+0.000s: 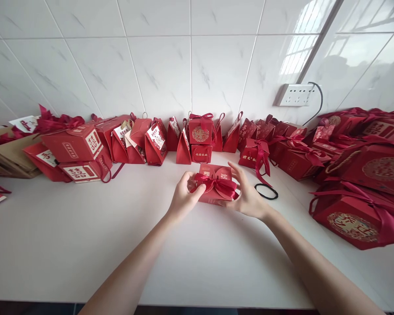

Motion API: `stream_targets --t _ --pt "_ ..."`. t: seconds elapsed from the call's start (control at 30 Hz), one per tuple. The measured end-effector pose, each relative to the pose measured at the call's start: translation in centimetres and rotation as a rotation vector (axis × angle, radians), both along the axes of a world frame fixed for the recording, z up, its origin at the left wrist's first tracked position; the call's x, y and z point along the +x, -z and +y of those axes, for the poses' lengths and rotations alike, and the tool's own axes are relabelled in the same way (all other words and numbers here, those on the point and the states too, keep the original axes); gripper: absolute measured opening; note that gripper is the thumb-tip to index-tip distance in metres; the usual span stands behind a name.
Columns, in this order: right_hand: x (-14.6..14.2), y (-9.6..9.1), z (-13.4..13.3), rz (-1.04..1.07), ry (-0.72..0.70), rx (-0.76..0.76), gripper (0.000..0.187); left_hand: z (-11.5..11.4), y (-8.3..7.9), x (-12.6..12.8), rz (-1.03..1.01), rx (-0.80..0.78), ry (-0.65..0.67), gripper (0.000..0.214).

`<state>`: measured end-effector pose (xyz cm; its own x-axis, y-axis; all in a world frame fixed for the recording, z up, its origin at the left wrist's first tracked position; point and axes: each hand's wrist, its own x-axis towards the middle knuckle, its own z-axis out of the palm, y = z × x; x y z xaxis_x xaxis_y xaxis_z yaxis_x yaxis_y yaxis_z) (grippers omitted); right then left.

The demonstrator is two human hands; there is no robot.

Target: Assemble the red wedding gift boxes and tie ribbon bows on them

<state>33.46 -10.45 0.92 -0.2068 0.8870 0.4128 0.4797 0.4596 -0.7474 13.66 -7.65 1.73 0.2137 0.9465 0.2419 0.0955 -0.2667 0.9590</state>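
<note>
A small red gift box (207, 170) with gold lettering lies on the white table in front of me. A dark red ribbon (220, 186) is tied in a bow across its top. My left hand (186, 191) grips the box's left side, its thumb pressing the left end of the bow. Around the right side curls my right hand (248, 195), with fingers at the back corner and the thumb low at the front. The fingertips of my left hand are partly hidden behind the box. Just right of my right hand lies a black hair tie (266, 191).
Red gift boxes (202, 133) line the tiled wall. Stacked boxes stand at left (74, 142) and right (357, 214), with brown paper bags (15, 153) far left. A white power strip (294, 95) with a dark cable hangs on the wall. The table's front edge (180, 305) runs below my arms.
</note>
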Motion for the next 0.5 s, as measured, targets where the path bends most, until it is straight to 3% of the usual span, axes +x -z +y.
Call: stream_targets --t 0.13,0.27,0.33,0.4,0.5 --pt "0.1 0.8 0.3 -0.234 0.114 0.328 0.093 -0.1 0.1 0.2 0.065 0.039 -0.056 0.017" --pt "0.2 0.8 0.4 -0.338 0.166 0.485 0.091 -0.4 0.4 0.5 0.031 0.158 -0.1 0.012" --pt "0.0 0.7 0.3 -0.335 0.167 0.502 0.09 -0.6 0.6 0.5 0.02 0.354 -0.195 0.008" --pt "-0.4 0.7 0.1 -0.335 0.158 0.503 0.089 -0.7 0.8 0.4 0.045 0.665 -0.263 0.004" --pt "-0.9 0.7 -0.1 -0.331 0.144 0.535 0.087 -0.9 1.1 0.4 0.124 1.077 -0.214 0.014"
